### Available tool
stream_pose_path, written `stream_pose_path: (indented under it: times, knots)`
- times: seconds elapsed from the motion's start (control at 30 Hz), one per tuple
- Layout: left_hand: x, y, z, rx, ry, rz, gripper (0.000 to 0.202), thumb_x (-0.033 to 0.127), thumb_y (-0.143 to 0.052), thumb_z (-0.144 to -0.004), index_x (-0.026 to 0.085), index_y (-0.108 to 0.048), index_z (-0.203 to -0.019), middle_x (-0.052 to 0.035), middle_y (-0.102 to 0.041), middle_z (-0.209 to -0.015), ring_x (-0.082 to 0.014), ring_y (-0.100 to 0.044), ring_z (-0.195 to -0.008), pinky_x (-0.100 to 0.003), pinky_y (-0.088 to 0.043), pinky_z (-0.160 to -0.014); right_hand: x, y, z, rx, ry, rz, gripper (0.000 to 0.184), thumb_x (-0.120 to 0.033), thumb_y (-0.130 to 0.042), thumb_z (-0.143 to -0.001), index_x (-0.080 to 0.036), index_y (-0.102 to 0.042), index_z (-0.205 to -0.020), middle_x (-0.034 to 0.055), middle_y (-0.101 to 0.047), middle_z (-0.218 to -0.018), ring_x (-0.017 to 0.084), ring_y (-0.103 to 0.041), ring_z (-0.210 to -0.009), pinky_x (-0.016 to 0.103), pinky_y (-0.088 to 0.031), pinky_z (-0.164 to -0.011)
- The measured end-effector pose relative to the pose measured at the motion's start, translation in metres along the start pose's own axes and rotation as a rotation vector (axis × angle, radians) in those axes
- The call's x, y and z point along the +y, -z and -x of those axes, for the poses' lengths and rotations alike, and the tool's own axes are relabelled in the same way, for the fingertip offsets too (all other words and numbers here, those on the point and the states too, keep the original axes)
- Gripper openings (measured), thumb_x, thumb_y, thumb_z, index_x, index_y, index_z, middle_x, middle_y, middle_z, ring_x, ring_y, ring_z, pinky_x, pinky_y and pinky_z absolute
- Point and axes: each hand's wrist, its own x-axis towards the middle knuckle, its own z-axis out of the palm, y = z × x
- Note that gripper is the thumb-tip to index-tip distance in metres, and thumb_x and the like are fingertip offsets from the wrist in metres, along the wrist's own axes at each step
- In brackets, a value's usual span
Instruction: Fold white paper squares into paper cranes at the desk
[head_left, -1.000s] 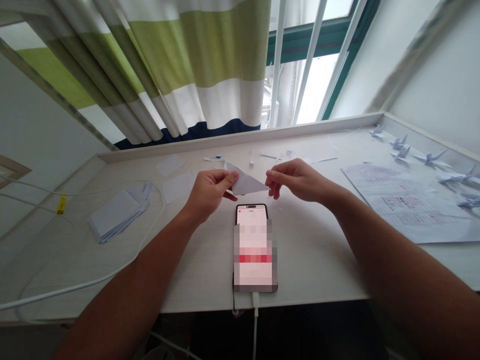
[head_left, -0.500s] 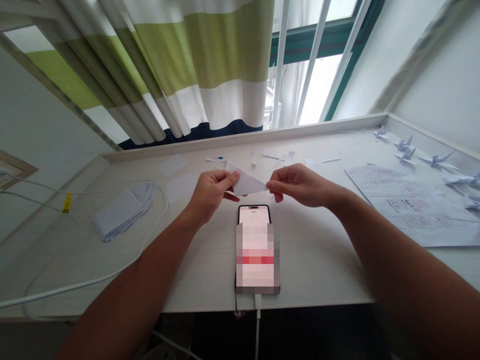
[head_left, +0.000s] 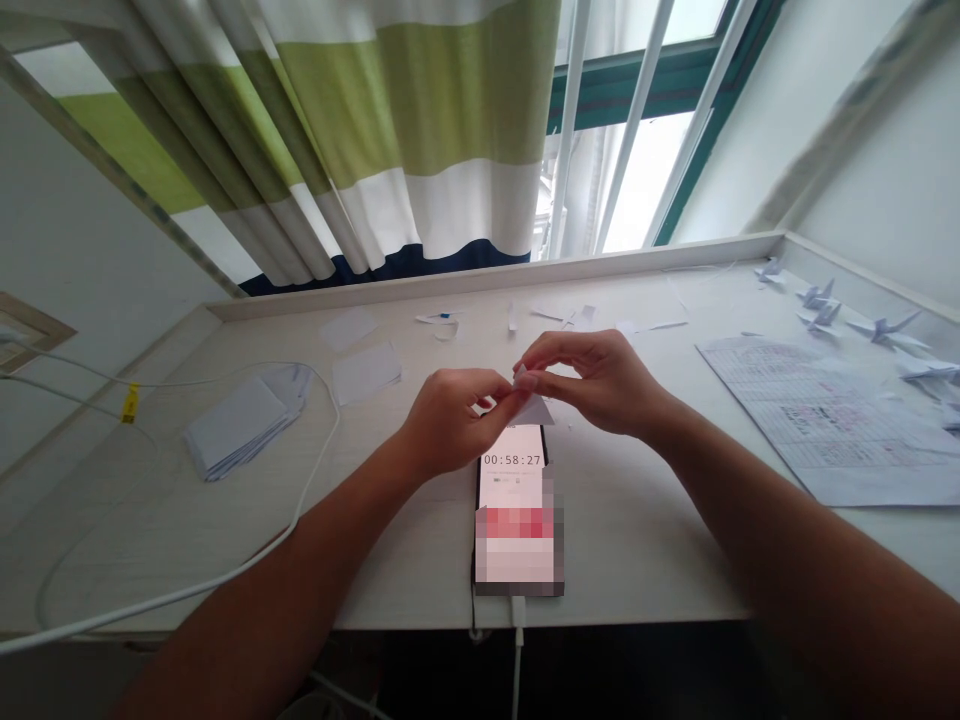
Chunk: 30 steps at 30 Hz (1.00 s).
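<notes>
Near the left edge of the desk [head_left: 637, 540], a yellow tag [head_left: 130, 403] hangs on a white cable, and a thicker white cable [head_left: 75, 632] loops in over the near left corner. Inside that loop lies a stack of folded papers [head_left: 236, 425]. Farther in, toward the far edge, are two loose paper pieces [head_left: 367, 373], with thin paper scraps [head_left: 512, 320] strewn along the same edge to their right.

The left hand [head_left: 457, 420] is over the middle of the desk, thumb and fingers closed on a small folded paper [head_left: 538, 410]. The paper is mostly hidden by the fingers; a pointed white corner shows beneath them, covering the far end of a phone [head_left: 517, 490]. The phone lies by the middle of the near edge, reading 00:58:27, a charging cable [head_left: 517, 650] dropping from it over that edge. The right hand [head_left: 600, 385] meets the left, thumb and forefinger pinched narrow on the same paper.

Right of it lies a printed sheet [head_left: 825, 420]; folded paper cranes [head_left: 885, 330] line the right edge from the far corner.
</notes>
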Motion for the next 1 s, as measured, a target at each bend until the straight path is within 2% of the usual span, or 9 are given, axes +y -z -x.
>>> stream_pose_path:
  times: [0.13, 0.37, 0.5, 0.73, 0.83, 1.0]
  knots:
    - [0.0026, 0.001, 0.0, 0.013, -0.05, -0.055, 0.026, 0.027, -0.069, -0.096, 0.016, -0.072, -0.073, -0.0018, -0.074, -0.066, -0.0115, -0.066, -0.056, -0.023, -0.049, -0.055, -0.0016, 0.0002, 0.0018, 0.001, -0.006, 0.03, 0.021, -0.042, -0.082, -0.089, -0.021, -0.081, -0.086, 0.0032, -0.079, -0.082, 0.02, -0.071, -0.079, 0.036, -0.057, -0.078]
    - [0.0047, 0.0017, -0.0009, 0.028, -0.032, 0.028, 0.024, 0.024, -0.07, -0.095, 0.016, -0.072, -0.072, -0.0012, -0.075, -0.066, -0.0103, -0.066, -0.056, -0.021, -0.055, -0.058, -0.0013, 0.0021, 0.0026, -0.05, 0.022, -0.013, 0.015, -0.035, -0.077, -0.095, -0.021, -0.082, -0.091, 0.0035, -0.08, -0.086, 0.019, -0.071, -0.081, 0.034, -0.055, -0.077]
    - [0.004, 0.0015, -0.0005, -0.005, 0.007, 0.076, 0.023, 0.025, -0.068, -0.096, 0.016, -0.073, -0.076, -0.0016, -0.077, -0.07, -0.0109, -0.068, -0.059, -0.022, -0.059, -0.062, 0.0008, 0.0006, 0.0019, -0.021, 0.024, -0.06, 0.012, -0.033, -0.08, -0.092, -0.021, -0.083, -0.09, 0.0032, -0.079, -0.084, 0.018, -0.071, -0.08, 0.033, -0.056, -0.075]
    - [0.0023, 0.0031, -0.0008, -0.113, 0.099, 0.137, 0.022, 0.032, -0.067, -0.098, 0.016, -0.078, -0.089, -0.0065, -0.082, -0.085, -0.016, -0.076, -0.07, -0.025, -0.062, -0.065, 0.0012, -0.0001, 0.0008, 0.046, -0.005, -0.148, 0.01, -0.031, -0.081, -0.089, -0.022, -0.083, -0.086, 0.0032, -0.077, -0.082, 0.017, -0.069, -0.076, 0.031, -0.054, -0.068]
    - [0.0031, 0.0047, -0.0018, -0.163, 0.195, 0.223, 0.023, 0.033, -0.067, -0.099, 0.015, -0.078, -0.091, -0.0068, -0.082, -0.082, -0.0157, -0.076, -0.068, -0.023, -0.06, -0.062, 0.0034, 0.0, -0.0003, 0.092, -0.02, -0.161, 0.012, -0.032, -0.081, -0.089, -0.021, -0.082, -0.084, 0.003, -0.076, -0.082, 0.017, -0.068, -0.076, 0.03, -0.053, -0.068]
    - [0.0011, 0.0033, -0.001, -0.176, 0.377, 0.375, 0.027, 0.039, -0.068, -0.099, 0.014, -0.076, -0.095, -0.0074, -0.081, -0.078, -0.0165, -0.078, -0.069, -0.023, -0.06, -0.062, 0.0067, -0.0003, -0.0023, 0.109, -0.102, -0.15, 0.03, -0.046, -0.076, -0.092, -0.018, -0.078, -0.082, 0.0038, -0.074, -0.079, 0.016, -0.067, -0.072, 0.03, -0.053, -0.065]
